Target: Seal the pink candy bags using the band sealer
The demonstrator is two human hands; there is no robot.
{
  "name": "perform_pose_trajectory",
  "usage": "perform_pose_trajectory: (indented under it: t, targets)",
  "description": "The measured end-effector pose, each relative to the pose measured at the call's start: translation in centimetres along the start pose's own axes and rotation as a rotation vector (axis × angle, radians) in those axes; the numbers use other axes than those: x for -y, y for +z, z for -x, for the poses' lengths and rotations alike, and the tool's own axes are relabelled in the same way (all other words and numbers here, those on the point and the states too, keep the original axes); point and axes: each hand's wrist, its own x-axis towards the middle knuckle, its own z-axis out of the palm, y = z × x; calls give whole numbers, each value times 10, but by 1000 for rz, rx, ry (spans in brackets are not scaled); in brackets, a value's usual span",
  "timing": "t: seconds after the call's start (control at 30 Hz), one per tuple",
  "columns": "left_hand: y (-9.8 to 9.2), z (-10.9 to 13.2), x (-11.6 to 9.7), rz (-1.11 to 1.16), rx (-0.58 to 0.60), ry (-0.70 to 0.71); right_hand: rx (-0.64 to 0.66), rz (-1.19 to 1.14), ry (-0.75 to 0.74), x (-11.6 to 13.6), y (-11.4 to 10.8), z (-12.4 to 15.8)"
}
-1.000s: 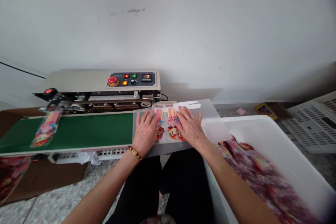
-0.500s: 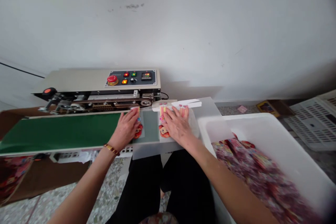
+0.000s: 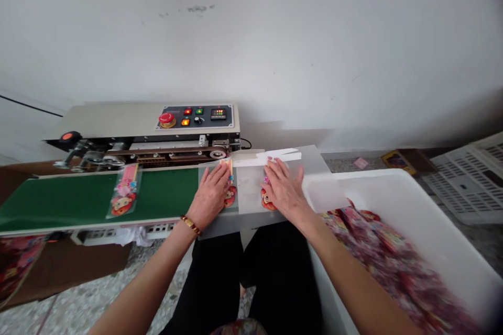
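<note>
My left hand (image 3: 211,192) lies palm down, fingers stretched out, on a clear packet with a red-haired cartoon figure (image 3: 230,198). This packet rests on a translucent sheet at the right end of the green belt. My right hand (image 3: 286,188) is spread flat over a second such packet (image 3: 267,201), farther right on the sheet, and covers much of it. A third packet (image 3: 124,189) lies slightly tilted on the green conveyor belt (image 3: 66,196), apart from both hands. Behind the belt stands a band sealing machine (image 3: 153,120) with lit buttons.
On the right, a white tub (image 3: 373,175) holds many similar packets. White strips (image 3: 281,156) edge the sheet's back. A cardboard box (image 3: 74,272) with packets sits below the belt at left. White plastic crates (image 3: 463,183) stand at far right, beside the wall.
Both hands have shifted right; my left hand is now on a packet nearer the middle. A packet now shows on the green belt at left, where none was visible before.
</note>
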Motion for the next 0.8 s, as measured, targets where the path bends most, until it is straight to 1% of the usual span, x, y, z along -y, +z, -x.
perform_pose_trajectory:
  t: [0.03,0.1,0.17,0.23,0.27,0.33,0.4,0.43,0.5,0.57,0.6,0.67,0.73,0.8]
  targets:
    - [-2,6,9,2,-12,-8,4,4,-4,-2,2,2]
    - [-10,19,29,2,-23,-23,27,-12,-35,6,6,0]
    - [-21,30,46,-27,-41,-57,50,-51,-85,25,11,-9]
    - [-30,36,55,-99,-94,-125,54,-96,-128,48,16,-22]
    - [-33,36,55,-130,-128,-146,49,-116,-144,58,18,-29]
    - [-34,30,45,-129,-166,-128,41,-152,-163,72,20,-40]
    - [-28,18,24,-47,-131,-41,35,-178,-157,73,19,-43]
    - [-23,12,12,-6,-95,1,31,-185,-138,68,17,-41]
    - [-13,0,-10,24,-21,36,22,-176,-89,50,11,-32]
    - [-6,-7,-22,9,25,31,9,-144,-54,25,3,-13]
    - [-4,-7,-23,-2,35,19,-3,-124,-38,12,0,-1]
    - [-3,-4,-13,-17,30,-11,-46,-90,20,-13,-8,27]
    - [-6,4,7,-30,11,-40,-120,-78,66,-34,-14,58]
    - [-15,16,31,-46,-2,-58,-183,-70,126,-50,-18,92]
